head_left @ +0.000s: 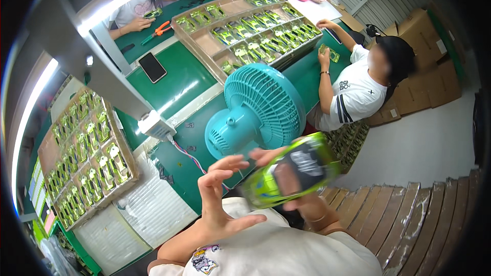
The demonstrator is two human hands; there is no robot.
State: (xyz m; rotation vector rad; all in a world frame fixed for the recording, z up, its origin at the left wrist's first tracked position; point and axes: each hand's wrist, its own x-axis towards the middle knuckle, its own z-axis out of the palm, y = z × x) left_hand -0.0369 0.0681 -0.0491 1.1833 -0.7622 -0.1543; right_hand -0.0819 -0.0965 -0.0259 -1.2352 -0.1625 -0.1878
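Observation:
A lime-green toy car body shell (pixel 299 166) with a black panel sits tilted in my right hand (pixel 308 208), blurred by motion. My right palm lies behind the shell, mostly hidden. Its fingertips show past the far edge and its thumb at the near edge. To the left, my left hand (pixel 217 191) is raised with fingers spread and nothing in them, close to the shell but apart from it. Directly beyond both hands stands a teal fan (pixel 261 102) on the green table (pixel 189 174).
At left lies a cardboard tray (pixel 134 171) of similar green shells, beside white foam sheets (pixel 158 189). A larger tray (pixel 202 46), a phone (pixel 153 67) and orange-handled pliers (pixel 156 32) lie farther off. A co-worker (pixel 360 87) sits at right; stacked brown trays (pixel 399 220) stand at lower right.

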